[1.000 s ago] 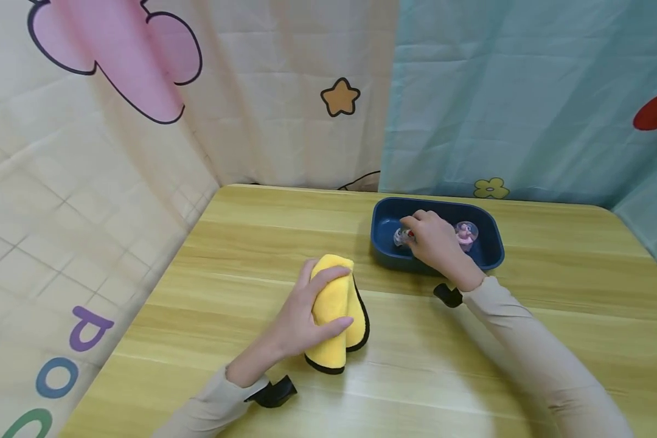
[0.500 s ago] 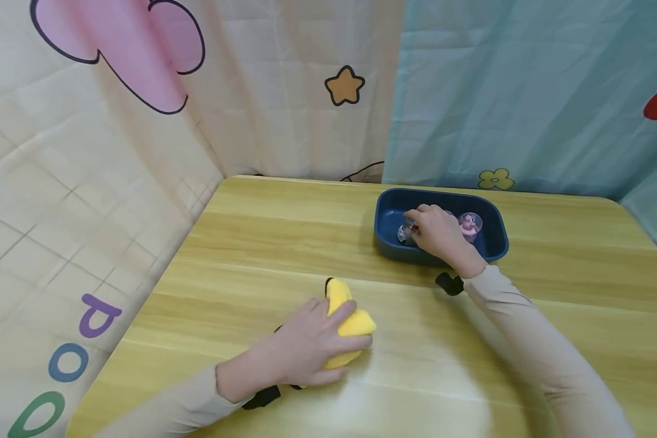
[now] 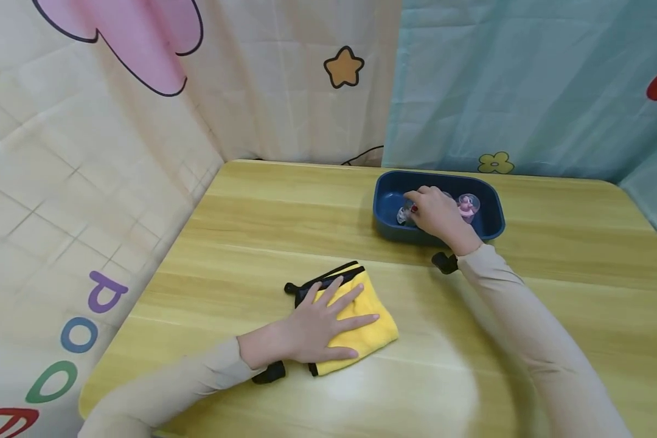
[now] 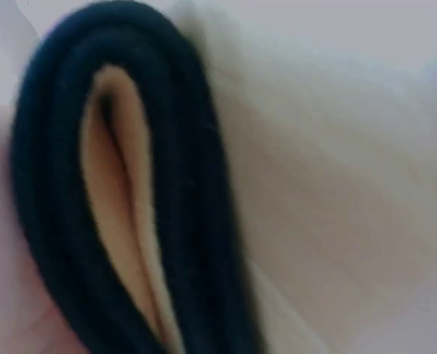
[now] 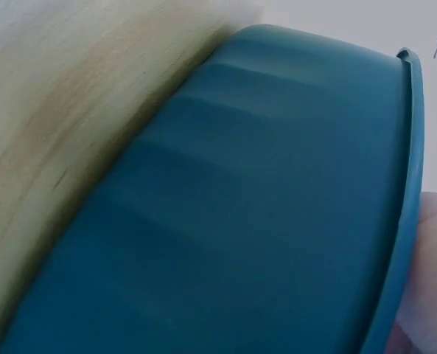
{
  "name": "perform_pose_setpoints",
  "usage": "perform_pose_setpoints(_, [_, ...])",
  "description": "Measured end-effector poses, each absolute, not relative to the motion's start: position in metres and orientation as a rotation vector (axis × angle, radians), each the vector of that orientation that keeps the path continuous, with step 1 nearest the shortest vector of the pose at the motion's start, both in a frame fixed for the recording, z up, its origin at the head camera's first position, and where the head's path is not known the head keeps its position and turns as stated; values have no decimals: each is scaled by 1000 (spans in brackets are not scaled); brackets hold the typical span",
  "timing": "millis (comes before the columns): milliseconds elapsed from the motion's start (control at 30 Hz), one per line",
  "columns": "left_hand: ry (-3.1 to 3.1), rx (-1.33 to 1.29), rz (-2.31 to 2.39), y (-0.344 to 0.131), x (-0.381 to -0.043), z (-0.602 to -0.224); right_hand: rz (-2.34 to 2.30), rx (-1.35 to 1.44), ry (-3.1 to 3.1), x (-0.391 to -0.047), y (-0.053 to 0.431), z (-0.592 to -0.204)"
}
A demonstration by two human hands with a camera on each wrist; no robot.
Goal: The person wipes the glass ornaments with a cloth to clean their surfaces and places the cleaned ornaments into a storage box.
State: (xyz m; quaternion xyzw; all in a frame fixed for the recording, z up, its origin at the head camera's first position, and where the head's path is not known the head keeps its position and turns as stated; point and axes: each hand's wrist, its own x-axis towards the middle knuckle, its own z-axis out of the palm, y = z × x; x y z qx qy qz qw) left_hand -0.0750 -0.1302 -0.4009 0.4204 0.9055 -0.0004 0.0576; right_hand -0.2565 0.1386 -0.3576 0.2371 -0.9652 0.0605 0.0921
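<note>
My left hand (image 3: 319, 331) lies with fingers spread on a folded yellow cloth (image 3: 373, 328) with black edging. The left wrist view shows a looped fold of the dark-edged cloth (image 4: 181, 177) close up. My right hand (image 3: 440, 213) reaches over the near rim into a dark blue plastic bin (image 3: 389, 230). Its fingers curl around a small clear item (image 3: 403, 216) with a bit of red, mostly hidden by the hand. To the right of that hand sits a small clear globe (image 3: 468, 205) with a pink figure inside. In the right wrist view the bin's outer wall (image 5: 233, 192) fills most of the picture.
Both things stand on a wood-patterned table (image 3: 285, 213), the bin near the back edge. Printed curtains (image 3: 285, 79) hang behind the table and along its left. Black straps (image 3: 444, 263) sit at the wrists.
My left hand has gone from gripping the folded cloth to lying flat on it. The cloth has turned and spread wider. My right hand stays in the bin. The view has tilted slightly down.
</note>
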Motion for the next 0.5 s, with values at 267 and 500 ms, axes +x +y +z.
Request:
perform_pose_setpoints(267, [2648,1209,72,-133,-107,-407,189,631,-2910,-272,135,-363])
perform_pose_setpoints(500, [2639,1223,32,-138,-127,-413,151,573,-2967,-275,130,-370])
